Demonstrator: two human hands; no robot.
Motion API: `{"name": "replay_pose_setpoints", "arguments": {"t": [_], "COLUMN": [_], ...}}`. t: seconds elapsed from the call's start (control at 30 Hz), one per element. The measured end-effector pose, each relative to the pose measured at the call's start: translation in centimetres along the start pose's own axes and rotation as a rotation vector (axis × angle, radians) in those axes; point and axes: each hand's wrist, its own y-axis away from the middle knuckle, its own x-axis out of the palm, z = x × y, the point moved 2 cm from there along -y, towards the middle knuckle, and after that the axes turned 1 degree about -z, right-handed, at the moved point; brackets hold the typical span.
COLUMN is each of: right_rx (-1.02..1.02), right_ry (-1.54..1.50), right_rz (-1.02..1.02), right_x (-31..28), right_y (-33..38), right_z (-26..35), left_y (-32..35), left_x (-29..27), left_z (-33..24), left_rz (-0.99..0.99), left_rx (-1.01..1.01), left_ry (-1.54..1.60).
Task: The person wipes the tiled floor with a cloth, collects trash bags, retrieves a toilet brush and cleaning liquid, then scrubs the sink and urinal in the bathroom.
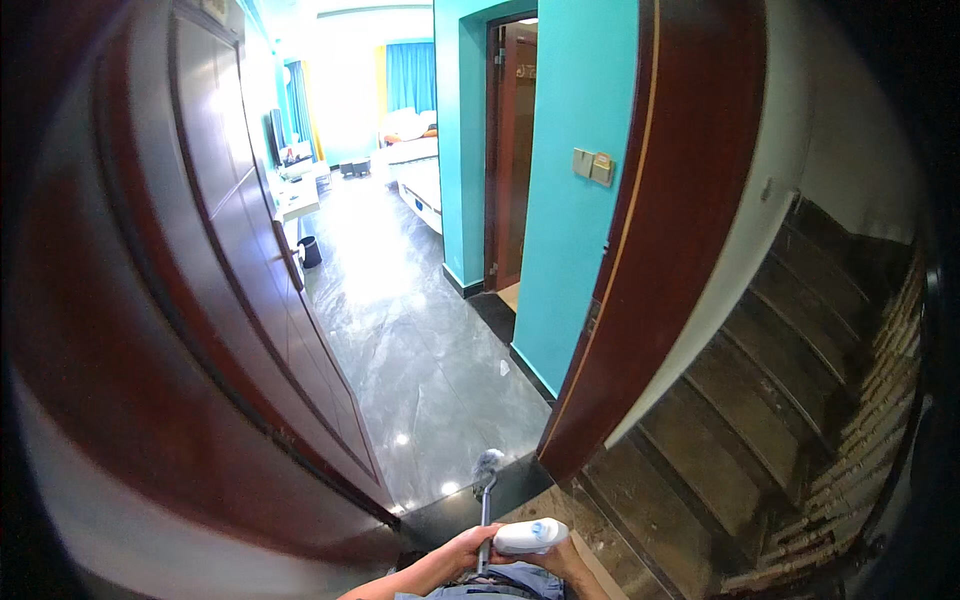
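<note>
My left hand [468, 549] is closed around the grey handle of a toilet brush [486, 505]. Its pale, bristly head [489, 462] points away from me, above the dark threshold. Just right of it, my right hand [556, 562] grips a white plastic bottle [522, 540] with a light blue cap. The bottle hides most of that hand's fingers. Both hands are close together in front of my body, and the bottle lies right beside the brush handle.
A dark brown door [230, 170] stands open at left, opposite its frame [665, 230]. Beyond lies a glossy grey floor [420, 370] with a bin [310, 252], desk [298, 198] and bed [415, 175]. An inner doorway [512, 160] opens at right. Dark stairs [740, 400] rise outside, right.
</note>
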Motion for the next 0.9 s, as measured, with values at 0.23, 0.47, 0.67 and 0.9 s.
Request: {"name": "replay_pose_setpoints", "arguments": {"t": [0.23,0.47,0.67,0.9], "right_rx": [-0.191,-0.228,-0.357,0.034], "right_ry": [-0.032,0.019,0.029,-0.317], "right_rz": [0.061,0.111,0.127,0.051], "right_x": [-5.0,-7.3,-7.2,-6.7], "right_y": [-20.7,-45.7,-66.5,-83.9], "right_z": [1.0,2.9,4.0,3.0], "left_y": [-9.8,-7.5,-8.9,-15.0], "left_x": [-1.9,-3.9,-7.1,-12.3], "left_z": [-19.2,-38.5,-46.9,-71.7], "left_rz": [0.089,-0.347,-0.63,-0.629], "left_rx": [-0.12,0.36,0.598,0.497], "left_ry": [0.036,-0.034,-0.138,0.07]}}
